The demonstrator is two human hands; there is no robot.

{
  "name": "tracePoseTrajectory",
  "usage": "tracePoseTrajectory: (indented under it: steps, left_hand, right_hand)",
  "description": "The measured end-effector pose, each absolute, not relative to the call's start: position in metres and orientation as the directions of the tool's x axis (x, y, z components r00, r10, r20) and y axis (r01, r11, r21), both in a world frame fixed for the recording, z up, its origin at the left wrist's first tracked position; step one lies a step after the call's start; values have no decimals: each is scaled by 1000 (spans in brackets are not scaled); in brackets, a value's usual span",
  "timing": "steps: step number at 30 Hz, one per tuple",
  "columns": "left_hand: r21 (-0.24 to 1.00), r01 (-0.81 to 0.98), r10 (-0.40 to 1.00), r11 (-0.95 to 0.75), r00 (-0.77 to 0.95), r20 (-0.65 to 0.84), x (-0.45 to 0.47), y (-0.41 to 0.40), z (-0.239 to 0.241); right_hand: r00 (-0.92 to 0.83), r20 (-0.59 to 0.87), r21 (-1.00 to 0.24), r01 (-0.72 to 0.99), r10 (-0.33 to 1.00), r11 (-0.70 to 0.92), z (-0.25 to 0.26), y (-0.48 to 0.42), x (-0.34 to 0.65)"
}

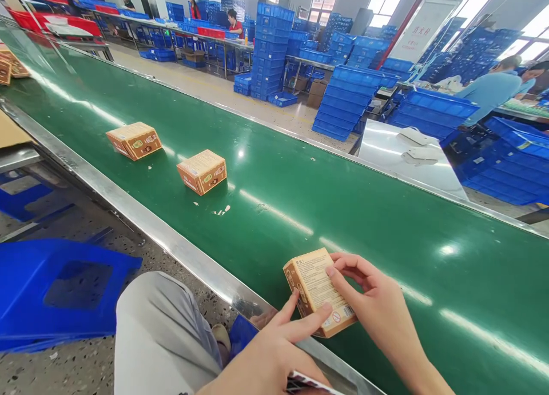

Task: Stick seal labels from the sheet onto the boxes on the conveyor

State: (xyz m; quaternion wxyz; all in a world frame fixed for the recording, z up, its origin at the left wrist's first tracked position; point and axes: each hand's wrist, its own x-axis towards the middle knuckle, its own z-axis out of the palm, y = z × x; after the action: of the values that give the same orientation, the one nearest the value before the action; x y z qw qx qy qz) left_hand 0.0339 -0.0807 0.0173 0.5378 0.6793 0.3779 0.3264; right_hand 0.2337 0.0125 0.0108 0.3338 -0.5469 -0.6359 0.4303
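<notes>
A small brown and cream cardboard box (pixel 315 289) is tilted over the near side of the green conveyor belt, its text-printed face turned up. My right hand (pixel 371 295) grips it from the right, with the thumb on the printed face and the other fingers behind the far edge. At the box's left side and lower face, the thumb and a finger of my left hand (pixel 274 349) press on it. Under the left palm, a thin flat piece with dark print (pixel 306 382) pokes out, mostly hidden by the hand.
Two similar boxes, one nearer (pixel 203 171) and one farther (pixel 135 140), sit up the belt (pixel 274 200). A metal rail (pixel 184 252) edges its near side. A blue plastic stool (pixel 55 292) is at left. Beyond the belt are stacked blue crates (pixel 343 100) and several people.
</notes>
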Motion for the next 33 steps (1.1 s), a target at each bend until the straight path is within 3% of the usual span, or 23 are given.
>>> tracePoseTrajectory:
  steps: [6, 9, 12, 14, 19, 24, 27, 31, 33]
  left_hand:
    - [956, 197, 847, -219, 525, 86, 49, -82, -8]
    - [969, 195, 899, -152, 435, 53, 48, -87, -8]
    - [988, 139, 960, 72, 258, -106, 40, -95, 3]
    - [972, 102, 961, 210, 163, -225, 34, -99, 13]
    - [923, 103, 929, 370, -44, -367, 26, -99, 38]
    - [923, 129, 932, 362, -78, -355, 23, -99, 44]
    - [930, 136, 940, 340, -66, -334, 18, -98, 36]
    - [930, 108, 934, 352, -96, -343, 9, -96, 25]
    - [928, 77, 928, 365, -112, -356, 3, -96, 21]
  right_hand:
    - [-83, -71, -914, 404, 994, -31, 6, 19, 250]
    - [-96, -67, -909, 417, 993, -21, 8, 24, 263]
    - [-145, 95, -822, 547, 985, 159, 23, 18, 274]
    - [-292, 210, -699, 622, 933, 352, 39, 10, 278]
    - [-665, 372, -479, 460, 647, 748, 67, -6, 273]
    - [-761, 342, -338, 448, 551, 828, 62, -8, 264]
    - [-750, 404, -290, 439, 524, 851, 57, -8, 259]
    - [-681, 545, -261, 417, 490, 870, 57, -11, 254]
    - [-627, 577, -311, 423, 523, 851, 58, -17, 251]
